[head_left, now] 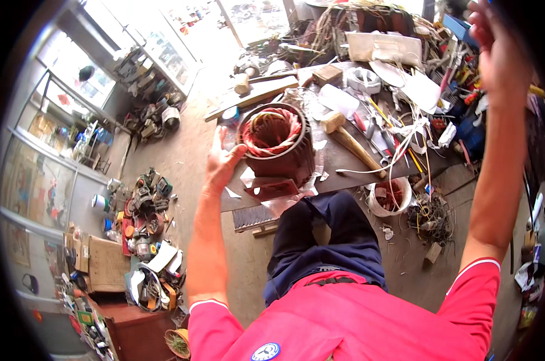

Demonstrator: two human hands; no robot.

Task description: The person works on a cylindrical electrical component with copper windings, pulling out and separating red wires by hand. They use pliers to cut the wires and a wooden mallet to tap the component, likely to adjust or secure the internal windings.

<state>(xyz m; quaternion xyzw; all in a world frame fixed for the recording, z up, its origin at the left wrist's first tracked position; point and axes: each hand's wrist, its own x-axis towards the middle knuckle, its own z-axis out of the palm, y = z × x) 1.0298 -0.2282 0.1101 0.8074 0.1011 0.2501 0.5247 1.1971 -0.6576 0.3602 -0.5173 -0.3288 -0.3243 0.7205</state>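
A dark cylindrical motor stator point(304, 160) with reddish coiled windings inside stands upright on the cluttered workbench point(221, 204), over some torn paper. My left hand point(221, 159) is at its left side, thumb against the rim and fingers stretched out. My right hand point(489, 48) is raised at the far upper right by a blue box point(457, 27); its fingers are curled, and what they hold, if anything, cannot be made out. A wooden mallet point(350, 138) lies right of the stator among white wires, hand tools and plastic pieces.
A white bucket point(373, 198) with reddish contents and a tangle of wire point(429, 222) are below the bench. Tangled cables pile at the back. Motor parts point(152, 198), cardboard point(107, 265) and a red cabinet point(137, 334) are at the left, beside glazed doors and windows.
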